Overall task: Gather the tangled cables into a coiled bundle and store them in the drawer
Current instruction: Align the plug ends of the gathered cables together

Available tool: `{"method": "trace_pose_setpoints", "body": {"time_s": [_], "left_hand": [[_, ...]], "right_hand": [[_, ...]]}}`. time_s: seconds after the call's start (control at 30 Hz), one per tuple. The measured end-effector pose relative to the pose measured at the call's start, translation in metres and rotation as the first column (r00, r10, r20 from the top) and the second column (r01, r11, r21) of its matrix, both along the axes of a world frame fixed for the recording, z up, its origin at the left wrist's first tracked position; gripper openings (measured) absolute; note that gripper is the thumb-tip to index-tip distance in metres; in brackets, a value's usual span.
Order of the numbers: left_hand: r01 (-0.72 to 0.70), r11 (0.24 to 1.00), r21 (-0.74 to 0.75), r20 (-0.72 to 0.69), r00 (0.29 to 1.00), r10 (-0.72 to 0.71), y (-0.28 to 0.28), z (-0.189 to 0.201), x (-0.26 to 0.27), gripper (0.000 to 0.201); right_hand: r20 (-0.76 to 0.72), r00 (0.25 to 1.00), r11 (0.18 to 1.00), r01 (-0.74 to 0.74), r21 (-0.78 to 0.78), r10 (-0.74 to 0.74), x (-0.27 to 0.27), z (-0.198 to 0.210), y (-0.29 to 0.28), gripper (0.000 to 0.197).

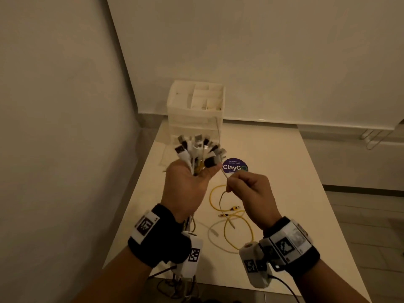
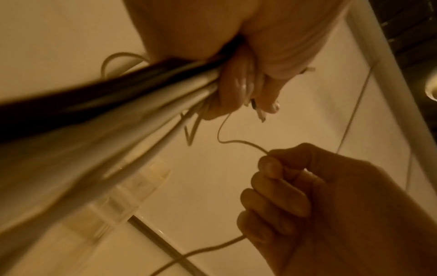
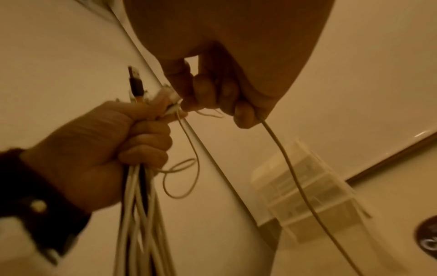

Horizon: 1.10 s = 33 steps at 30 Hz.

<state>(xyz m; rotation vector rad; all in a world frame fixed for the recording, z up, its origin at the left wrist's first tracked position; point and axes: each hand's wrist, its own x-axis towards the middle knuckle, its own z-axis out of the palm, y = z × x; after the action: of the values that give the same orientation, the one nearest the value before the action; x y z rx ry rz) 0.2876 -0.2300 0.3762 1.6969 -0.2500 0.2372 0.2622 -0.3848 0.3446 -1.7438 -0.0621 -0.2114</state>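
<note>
We clench our left hand (image 1: 188, 189) around the cable bundle (image 1: 200, 153), plug ends fanned out above the fist and the cords hanging below the wrist. Our right hand (image 1: 249, 197) pinches a single thin pale cable (image 3: 295, 177) just beside the bundle, above the white table (image 1: 284, 171). Yellow cables (image 1: 227, 213) lie loose on the table beneath our hands, and the drawer unit (image 1: 195, 110) stands at the far corner

yellow cables (image 1: 227, 212), white drawer unit (image 1: 196, 106), purple sticker (image 1: 235, 166)

A round ClayGo sticker (image 1: 235, 166) lies on the white table (image 1: 273, 171).
</note>
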Motion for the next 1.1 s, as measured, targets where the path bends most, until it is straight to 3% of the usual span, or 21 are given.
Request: {"method": "trace_pose_setpoints", "body": {"time_s": [0.07, 0.13, 0.2, 0.27, 0.33, 0.37, 0.47, 0.53, 0.6, 0.7, 0.87, 0.97, 1.1], "left_hand": [[-0.026, 0.997, -0.068, -0.054, 0.998, 0.023, 0.002, 0.002, 0.004, 0.013], [0.084, 0.994, -0.065, -0.084, 0.992, -0.089, -0.001, 0.006, 0.003, 0.013], [0.163, 0.986, -0.042, -0.097, 0.981, -0.166, -0.005, 0.008, -0.001, 0.010], [0.092, 0.994, -0.050, -0.083, 0.992, -0.096, -0.008, 0.003, 0.000, 0.016], [0.028, 0.997, -0.075, -0.090, 0.995, -0.034, -0.010, 0.000, 0.003, 0.009], [0.039, 0.996, -0.077, -0.102, 0.994, -0.047, -0.010, 0.001, 0.003, 0.002], [0.155, 0.986, -0.063, -0.147, 0.976, -0.162, -0.009, 0.001, 0.004, 0.014], [0.222, 0.974, -0.045, -0.163, 0.960, -0.227, -0.006, -0.002, 0.006, 0.003], [0.177, 0.984, 0.035, -0.125, 0.977, -0.172, -0.006, -0.006, 0.007, 0.009], [-0.023, 0.998, 0.050, -0.074, 0.997, 0.027, -0.007, -0.006, 0.010, 0.009], [-0.232, 0.964, -0.127, -0.098, 0.970, 0.221, 0.008, 0.007, 0.030, 0.030], [-0.229, 0.947, -0.227, -0.077, 0.973, 0.217, 0.018, 0.007, 0.040, 0.054], [-0.148, 0.968, -0.203, -0.099, 0.986, 0.130, 0.021, 0.006, 0.038, 0.055]], "right_hand": [[0.049, 0.999, 0.992, -0.019, 0.121, 0.013, 0.005, 0.015, 0.004, 0.032], [0.087, 0.995, 0.972, -0.076, 0.222, 0.058, 0.010, 0.023, 0.007, 0.038], [0.094, 0.990, 0.967, -0.128, 0.219, 0.109, 0.014, 0.023, 0.009, 0.039], [0.084, 0.985, 0.969, -0.163, 0.187, 0.150, 0.017, 0.017, 0.008, 0.035], [0.088, 0.980, 0.973, -0.188, 0.134, 0.178, 0.014, 0.010, 0.006, 0.025], [0.101, 0.977, 0.973, -0.199, 0.118, 0.187, 0.012, 0.007, 0.005, 0.023], [0.135, 0.969, 0.960, -0.227, 0.165, 0.206, 0.015, 0.004, -0.002, 0.021], [0.144, 0.971, 0.950, -0.218, 0.225, 0.188, 0.021, 0.004, -0.008, 0.024], [0.144, 0.973, 0.956, -0.209, 0.208, 0.181, 0.024, 0.002, -0.010, 0.026], [0.092, 0.973, 0.954, -0.227, 0.198, 0.212, 0.027, -0.010, -0.010, 0.022], [-0.098, 0.990, 0.963, -0.077, 0.259, 0.105, 0.039, -0.054, -0.027, 0.021], [-0.199, 0.980, 0.964, 0.037, 0.263, 0.017, 0.044, -0.079, -0.037, 0.020], [-0.264, 0.964, 0.903, 0.143, 0.406, -0.034, 0.049, -0.094, -0.040, 0.023]]}}
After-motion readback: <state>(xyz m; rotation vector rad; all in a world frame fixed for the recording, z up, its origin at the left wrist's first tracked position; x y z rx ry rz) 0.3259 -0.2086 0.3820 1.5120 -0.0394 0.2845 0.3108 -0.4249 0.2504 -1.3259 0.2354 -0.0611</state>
